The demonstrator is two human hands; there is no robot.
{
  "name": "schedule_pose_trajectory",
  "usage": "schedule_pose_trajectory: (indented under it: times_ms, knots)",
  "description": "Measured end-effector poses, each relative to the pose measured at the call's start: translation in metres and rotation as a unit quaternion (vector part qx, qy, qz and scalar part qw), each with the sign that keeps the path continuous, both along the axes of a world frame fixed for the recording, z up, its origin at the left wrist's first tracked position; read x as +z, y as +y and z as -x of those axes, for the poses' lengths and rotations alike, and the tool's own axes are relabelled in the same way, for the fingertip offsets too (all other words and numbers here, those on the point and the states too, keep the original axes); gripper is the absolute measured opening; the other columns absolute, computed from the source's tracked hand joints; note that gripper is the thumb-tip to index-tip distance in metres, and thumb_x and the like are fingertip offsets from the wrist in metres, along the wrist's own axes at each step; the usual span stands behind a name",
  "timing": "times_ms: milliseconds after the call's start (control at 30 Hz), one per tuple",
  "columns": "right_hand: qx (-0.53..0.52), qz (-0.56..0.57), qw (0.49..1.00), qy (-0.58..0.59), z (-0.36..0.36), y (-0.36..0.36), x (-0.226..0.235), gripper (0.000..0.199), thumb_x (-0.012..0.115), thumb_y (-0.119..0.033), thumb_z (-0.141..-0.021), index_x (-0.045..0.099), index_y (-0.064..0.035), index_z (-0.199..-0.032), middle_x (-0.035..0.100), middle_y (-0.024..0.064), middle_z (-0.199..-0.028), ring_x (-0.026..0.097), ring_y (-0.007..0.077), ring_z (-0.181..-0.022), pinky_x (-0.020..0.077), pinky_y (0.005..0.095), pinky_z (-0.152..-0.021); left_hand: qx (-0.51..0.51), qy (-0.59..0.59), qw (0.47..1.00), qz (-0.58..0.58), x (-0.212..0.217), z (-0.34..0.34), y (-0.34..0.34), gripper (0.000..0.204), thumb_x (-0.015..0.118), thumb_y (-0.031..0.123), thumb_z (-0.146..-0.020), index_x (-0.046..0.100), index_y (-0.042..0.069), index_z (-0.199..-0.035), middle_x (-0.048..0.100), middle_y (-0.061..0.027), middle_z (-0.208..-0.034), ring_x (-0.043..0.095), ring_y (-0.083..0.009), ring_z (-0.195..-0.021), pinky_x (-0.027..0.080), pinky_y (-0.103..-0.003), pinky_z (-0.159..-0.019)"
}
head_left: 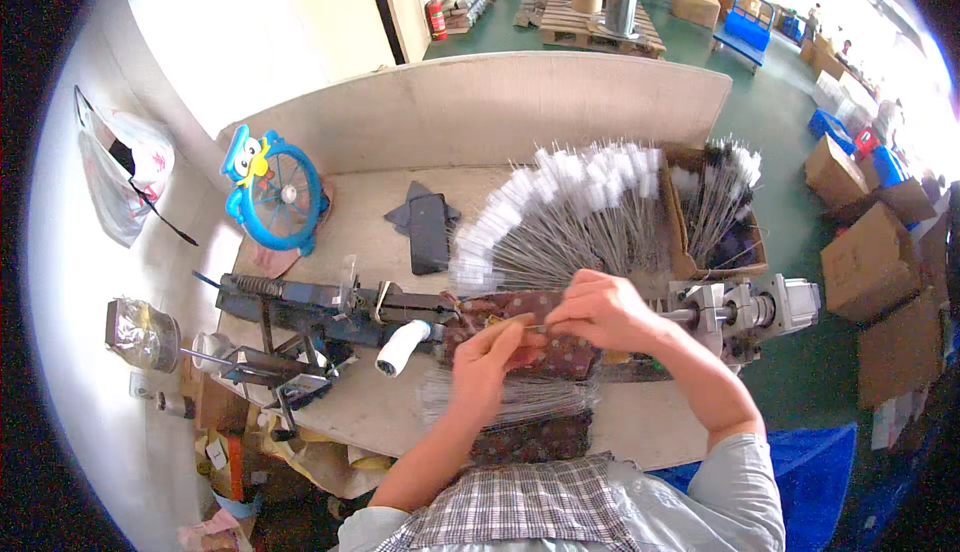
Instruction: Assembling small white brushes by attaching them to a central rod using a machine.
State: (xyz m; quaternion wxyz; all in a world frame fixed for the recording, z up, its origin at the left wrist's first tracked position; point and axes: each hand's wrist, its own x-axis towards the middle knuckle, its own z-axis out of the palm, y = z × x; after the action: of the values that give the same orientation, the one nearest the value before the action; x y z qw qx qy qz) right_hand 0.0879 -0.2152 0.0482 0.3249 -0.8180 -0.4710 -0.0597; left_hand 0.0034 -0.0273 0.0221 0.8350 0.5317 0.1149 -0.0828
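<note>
My left hand (485, 360) and my right hand (606, 312) meet over the middle of the bench machine, fingertips pinched close together. Between them shows a short piece of thin wire (541, 329); its ends are hidden by my fingers. Under both hands a dark red patterned cloth (465, 352) drapes over the machine. Nearer to me, a bundle of thin wires (520, 400) lies across my front. Beyond my hands fans a large pile of wire-stemmed brushes (575, 217) with white bristle ends.
An open cardboard box (690, 242) holds more brushes at the right. A dark phone (429, 234) and a blue cartoon-shaped fan (280, 197) stand left of the pile. The machine's metal shaft end (795, 305) juts out right; a white handle (402, 348) sticks up left of my hands.
</note>
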Motion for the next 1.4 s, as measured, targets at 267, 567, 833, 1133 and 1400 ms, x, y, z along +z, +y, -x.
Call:
schedule_pose_trajectory:
  times_ms: [267,567,833,1133,1400]
  knots:
    - [-0.058,-0.063,0.996,-0.029,-0.005,0.093,-0.029,0.008,0.064,-0.018,-0.071,0.066,-0.0121,-0.076,0.060,0.0012,-0.071,0.056,0.0223,-0.074,0.0489,0.0339,-0.065,0.036,0.048,0.993,-0.100,-0.051,0.039,0.086,0.032,0.051,0.023,-0.091,0.056,-0.001,-0.110,0.064,-0.0098,-0.087,0.058,-0.0146,-0.072,0.049,-0.028,-0.068]
    - [-0.093,-0.027,0.995,-0.035,-0.001,0.117,-0.022,0.006,0.066,-0.015,-0.068,0.066,-0.0092,-0.069,0.062,0.0017,-0.068,0.057,0.0215,-0.072,0.0481,0.0330,-0.065,-0.009,0.017,0.954,-0.300,-0.058,0.009,0.079,0.041,0.061,0.039,-0.083,0.066,-0.001,-0.077,0.063,-0.0065,-0.065,0.058,-0.0167,-0.055,0.045,-0.031,-0.055]
    - [-0.081,-0.079,0.991,-0.065,0.006,0.091,-0.010,0.015,0.065,-0.011,-0.069,0.066,-0.0079,-0.084,0.063,0.0049,-0.082,0.059,0.0232,-0.076,0.0494,0.0338,-0.068,0.030,-0.037,0.945,-0.323,-0.070,0.004,0.069,0.040,0.065,0.036,-0.080,0.063,-0.003,-0.084,0.063,-0.0056,-0.067,0.058,-0.0171,-0.057,0.044,-0.031,-0.055]
    - [-0.061,0.039,0.995,0.064,0.043,0.059,-0.072,0.036,0.060,-0.007,-0.072,0.055,-0.0037,-0.108,0.060,0.0120,-0.093,0.062,0.0277,-0.080,0.0516,0.0359,-0.061,0.017,-0.001,0.934,-0.358,-0.079,0.009,0.048,0.019,0.068,0.009,-0.074,0.051,0.005,-0.080,0.060,-0.0094,-0.076,0.057,-0.0151,-0.056,0.049,-0.030,-0.053]
    - [-0.086,0.060,0.994,0.022,0.033,0.069,-0.080,0.020,0.057,-0.003,-0.071,0.057,-0.0078,-0.090,0.052,0.0098,-0.085,0.058,0.0279,-0.082,0.0501,0.0368,-0.067,0.108,0.006,0.956,-0.274,-0.067,0.023,0.099,0.035,0.070,0.027,-0.077,0.056,0.005,-0.099,0.061,-0.0072,-0.086,0.060,-0.0157,-0.081,0.050,-0.033,-0.073]
